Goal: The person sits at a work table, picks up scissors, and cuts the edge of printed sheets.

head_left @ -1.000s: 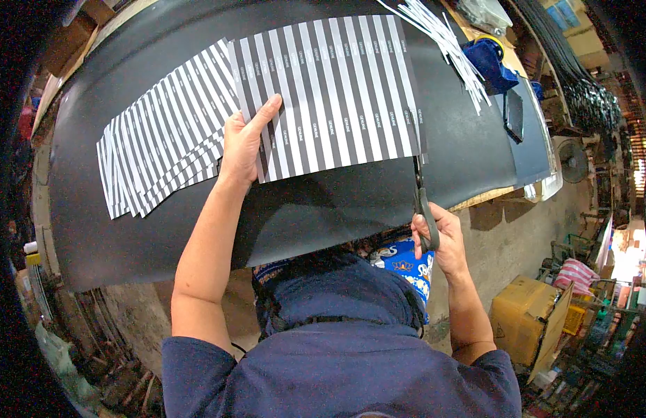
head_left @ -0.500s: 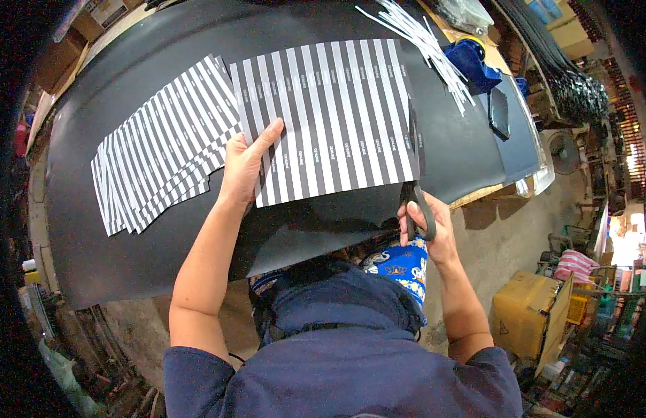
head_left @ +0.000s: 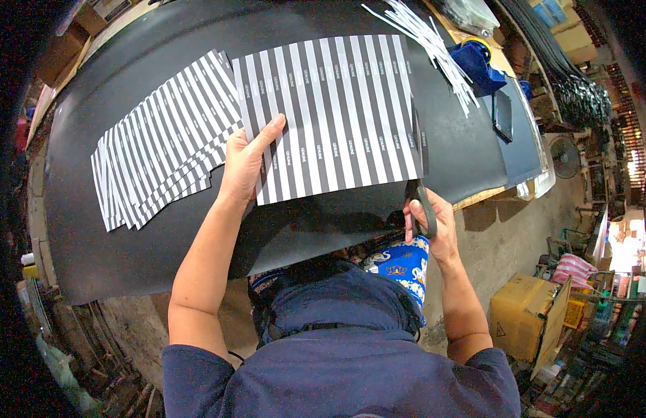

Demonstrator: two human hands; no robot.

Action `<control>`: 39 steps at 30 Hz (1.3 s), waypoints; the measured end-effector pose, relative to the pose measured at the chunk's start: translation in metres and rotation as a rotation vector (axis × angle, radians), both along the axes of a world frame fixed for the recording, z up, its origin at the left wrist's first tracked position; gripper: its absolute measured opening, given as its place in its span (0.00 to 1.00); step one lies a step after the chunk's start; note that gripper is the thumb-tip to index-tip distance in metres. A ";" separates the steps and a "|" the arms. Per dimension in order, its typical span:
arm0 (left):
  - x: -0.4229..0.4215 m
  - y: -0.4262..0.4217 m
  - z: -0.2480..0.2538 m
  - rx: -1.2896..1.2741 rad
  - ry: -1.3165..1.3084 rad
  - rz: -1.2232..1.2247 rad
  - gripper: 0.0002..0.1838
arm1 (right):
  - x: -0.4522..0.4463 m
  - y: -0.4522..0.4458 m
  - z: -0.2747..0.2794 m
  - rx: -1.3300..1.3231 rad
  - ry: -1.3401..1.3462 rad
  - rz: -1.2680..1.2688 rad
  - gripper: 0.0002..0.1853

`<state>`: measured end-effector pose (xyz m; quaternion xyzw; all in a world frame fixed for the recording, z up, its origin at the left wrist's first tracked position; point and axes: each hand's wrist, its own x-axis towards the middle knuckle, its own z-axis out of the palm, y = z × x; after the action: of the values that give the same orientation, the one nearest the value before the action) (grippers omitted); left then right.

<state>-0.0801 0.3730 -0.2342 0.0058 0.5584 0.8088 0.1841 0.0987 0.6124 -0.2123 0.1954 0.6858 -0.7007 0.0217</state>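
My left hand [head_left: 248,157] grips a black-and-white striped sheet [head_left: 330,115] by its left edge, thumb on top and fingers underneath. The word "GENUINE" is printed along its dark stripes. In my right hand [head_left: 436,219] is a pair of black-handled scissors [head_left: 424,209], fingers through the handles. Their blades point up along the sheet's right edge, and a narrow dark strip lies just beyond them. To the left of the held sheet, a fanned stack of similar striped sheets [head_left: 166,139] rests on the black tabletop [head_left: 128,268].
Thin white strips [head_left: 434,52] lie in a loose bundle at the upper right. Near them are a blue cloth item [head_left: 476,66] and a black phone-like object [head_left: 502,117]. A cardboard box [head_left: 525,313] stands on the floor at right, and a fan [head_left: 564,155] is behind the table.
The sheet and my hands have shifted very slightly in view. The scissors stay at the sheet's right edge, and both hands keep their hold.
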 end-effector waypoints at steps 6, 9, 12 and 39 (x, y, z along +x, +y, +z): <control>0.001 0.001 0.003 -0.007 -0.007 0.008 0.11 | 0.000 0.000 0.000 -0.003 -0.015 -0.006 0.14; 0.000 0.001 0.001 -0.015 -0.003 0.022 0.11 | -0.001 0.000 0.001 -0.003 -0.009 -0.005 0.14; -0.001 0.001 0.000 -0.012 -0.003 0.026 0.11 | -0.001 0.000 0.000 -0.007 -0.005 -0.003 0.14; -0.001 -0.001 0.001 -0.035 -0.002 0.018 0.14 | -0.001 0.000 0.001 -0.007 -0.034 0.000 0.14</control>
<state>-0.0815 0.3723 -0.2335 -0.0034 0.5724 0.8005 0.1773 0.0976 0.6122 -0.2114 0.2073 0.6828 -0.6998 0.0340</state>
